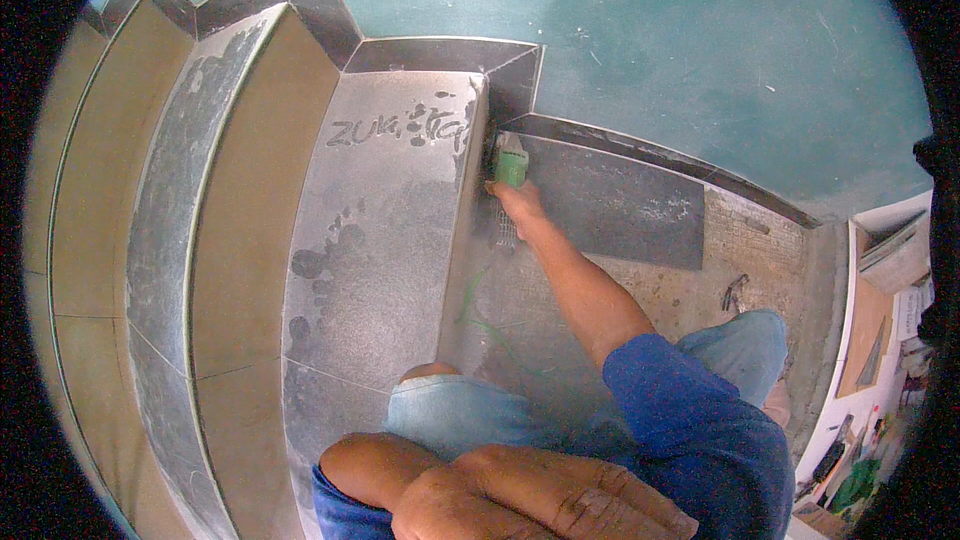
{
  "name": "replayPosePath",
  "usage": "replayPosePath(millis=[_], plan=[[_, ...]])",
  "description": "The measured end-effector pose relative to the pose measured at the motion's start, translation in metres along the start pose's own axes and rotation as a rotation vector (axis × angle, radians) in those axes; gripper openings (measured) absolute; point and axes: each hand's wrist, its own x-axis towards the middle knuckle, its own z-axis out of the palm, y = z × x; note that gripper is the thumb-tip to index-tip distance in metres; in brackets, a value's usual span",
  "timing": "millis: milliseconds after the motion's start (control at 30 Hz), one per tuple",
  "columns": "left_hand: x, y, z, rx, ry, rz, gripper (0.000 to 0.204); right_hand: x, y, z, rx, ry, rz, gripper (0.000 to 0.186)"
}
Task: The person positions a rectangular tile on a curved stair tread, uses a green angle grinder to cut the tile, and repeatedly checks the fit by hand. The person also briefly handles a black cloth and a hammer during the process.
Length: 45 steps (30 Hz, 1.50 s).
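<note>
My right arm, in a blue sleeve, reaches to the corner beside the step. My right hand (515,203) is closed around a green block-like tool (511,164) with a pale far end; its exact kind is unclear. The tool is at the left end of a dark grey tile (620,202), close to the step's side. My left hand (545,495) is large and near at the lower edge. Its fingers stretch to the right, lying together, and nothing shows in them. The fingertips are partly cut off.
Stairs with grey treads (375,200) and brown risers rise to the left. Dark skirting tiles (420,55) line the teal wall (700,30). A thin green cord-like line (470,295) lies on the dusty floor. A small dark hand tool (735,292) rests near my knee; assorted items lie at far right.
</note>
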Motion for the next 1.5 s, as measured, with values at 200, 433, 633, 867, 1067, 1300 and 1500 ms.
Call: replayPosePath(millis=[200,433,633,867,1067,1300,1500], plan=[[0.001,0.000,-0.002,0.003,-0.038,-0.002,0.042,0.008,0.006,0.001,0.025,-0.022,0.011,0.039],[0.001,0.000,0.001,-0.003,0.005,-0.006,0.042,0.009,0.011,0.005,0.043,0.039,0.028,0.043],[0.001,0.000,0.001,-0.001,0.007,-0.014,0.042,-0.002,0.002,0.000,0.108,-0.041,-0.007,0.040],[0.001,-0.002,0.002,0.000,-0.004,0.006,0.042,-0.006,0.000,0.000,0.142,-0.045,0.026,0.041],[0.001,-0.003,0.003,0.001,0.011,0.027,0.042,0.001,0.001,0.001,0.133,-0.052,0.062,0.046],[0.001,-0.001,0.005,0.010,0.023,0.023,0.042,0.002,0.002,0.000,0.101,-0.059,-0.012,0.047],[0.001,-0.003,0.002,0.021,-0.019,0.071,0.042,-0.008,-0.008,0.000,0.079,-0.016,0.016,0.048]])
